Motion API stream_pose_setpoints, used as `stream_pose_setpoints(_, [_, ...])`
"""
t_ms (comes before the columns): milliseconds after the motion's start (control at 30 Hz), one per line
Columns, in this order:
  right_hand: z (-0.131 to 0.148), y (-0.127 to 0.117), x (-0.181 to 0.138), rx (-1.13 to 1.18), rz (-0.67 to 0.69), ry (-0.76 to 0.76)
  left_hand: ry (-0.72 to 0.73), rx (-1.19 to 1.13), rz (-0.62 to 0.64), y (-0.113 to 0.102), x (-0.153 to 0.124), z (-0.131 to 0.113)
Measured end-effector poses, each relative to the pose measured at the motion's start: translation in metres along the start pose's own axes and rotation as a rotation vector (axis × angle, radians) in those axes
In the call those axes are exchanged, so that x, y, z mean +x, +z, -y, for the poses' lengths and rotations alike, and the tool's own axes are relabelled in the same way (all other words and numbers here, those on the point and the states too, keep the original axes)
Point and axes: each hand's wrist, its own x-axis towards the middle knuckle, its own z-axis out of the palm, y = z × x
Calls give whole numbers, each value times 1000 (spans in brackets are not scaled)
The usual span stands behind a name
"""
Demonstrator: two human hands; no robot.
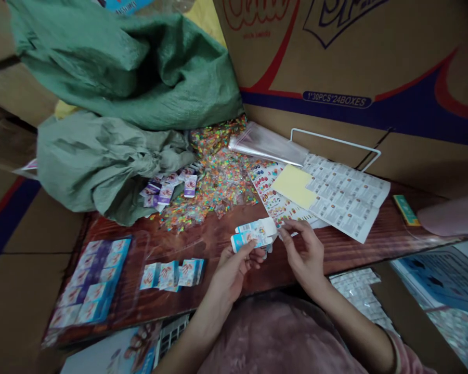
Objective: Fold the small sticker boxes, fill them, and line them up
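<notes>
My left hand (239, 259) is closed around a few small blue-and-white cartons (253, 235), fanned out with their flaps toward the right. Just to their right, the thumb and fingertips of my right hand (306, 252) come together in a pinch; whatever they hold, if anything, is too small to make out. Behind the right fingertips lies a sheet of colourful stickers (264, 189). A yellow paper (294, 184) and a white printed label sheet (349, 195) overlap it. Several similar cartons (171, 274) stand in a short row left of my left hand.
Cartons in a block (91, 280) sit at the table's left end. Small packets of colourful bits (222, 179) are heaped behind, beside purple cartons (166, 193) and green sacks (113, 150). A wire stand (335, 139) and large cardboard box (281, 67) border the back.
</notes>
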Motion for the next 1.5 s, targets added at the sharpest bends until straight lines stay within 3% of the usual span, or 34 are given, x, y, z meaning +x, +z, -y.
stream_pose_setpoints(167, [1,9,-3,241,60,216,-8,-22,69,-1,-1,-2])
stream_pose_setpoints(267, [3,13,-5,337,116,228,-9,-19,101,-5,-4,-3])
stream_pose_setpoints(333, [4,14,-10,225,45,100,-13,-78,139,-6,-8,-6])
stream_pose_setpoints(400, [4,15,-19,74,25,-164,-11,-165,195,-8,-13,-10])
stream_pose_setpoints(500, [6,19,-34,-66,240,-572,3,-244,190,-13,-19,-15])
stream_pose_setpoints(567, [12,24,-41,-100,387,-663,-13,-236,121,-21,-20,-17])
stream_pose_setpoints(633, [22,30,-43,-77,434,-612,-35,-185,86,-31,-20,-16])
stream_pose_setpoints(767, [37,47,-35,-91,285,-418,-55,36,198,-49,-21,-13])
stream_pose_setpoints(967, [40,68,-34,-203,416,-538,-3,277,314,-67,-26,-7])
stream_pose_setpoints(1100, [46,63,-40,-148,489,-502,-9,344,400,-73,-27,3])
stream_pose_setpoints(1233, [50,56,-45,-195,575,-575,37,440,488,-74,-24,11])
stream_pose_setpoints(1400, [51,49,-48,-263,630,-560,430,779,302,-75,-20,7])
stream_pose_setpoints(1500, [51,47,-48,-260,696,-523,474,911,227,-75,-20,4])
